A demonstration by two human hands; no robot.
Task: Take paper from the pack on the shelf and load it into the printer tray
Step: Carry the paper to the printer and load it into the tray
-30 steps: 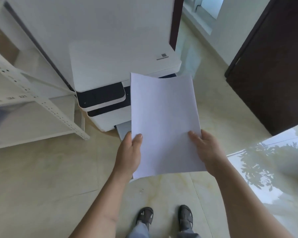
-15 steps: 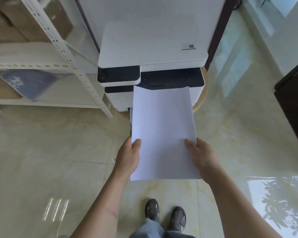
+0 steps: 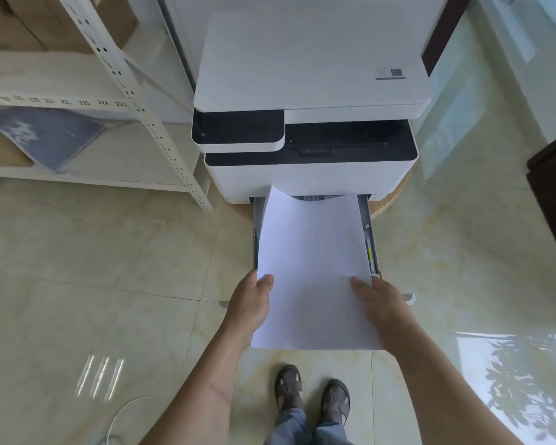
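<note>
Lower and farther than a moment ago, the paper (image 3: 313,271) now has its far edge inside the printer's mouth, where before it hung short of the machine. Both hands grip it at its near half: the left hand (image 3: 252,308) pinches the left edge, thumb on top, and the right hand (image 3: 382,311) does the same on the right edge — fingers underneath, hidden. It looks like a thin sheaf, light and limp; the far left corner curls up, so I judge it will buckle if pushed from one side alone. Holding both long edges keeps it flat and square. Its surface is smooth, matte white, and probably slippery sheet on sheet.

Beneath it sits the pulled-out tray (image 3: 371,248), grey plastic with side rails just outside the paper's edges. Beyond is the boxy white printer (image 3: 312,178) with a glossy black panel — and a perforated metal shelf (image 3: 161,146) to the left, over polished tile.
</note>
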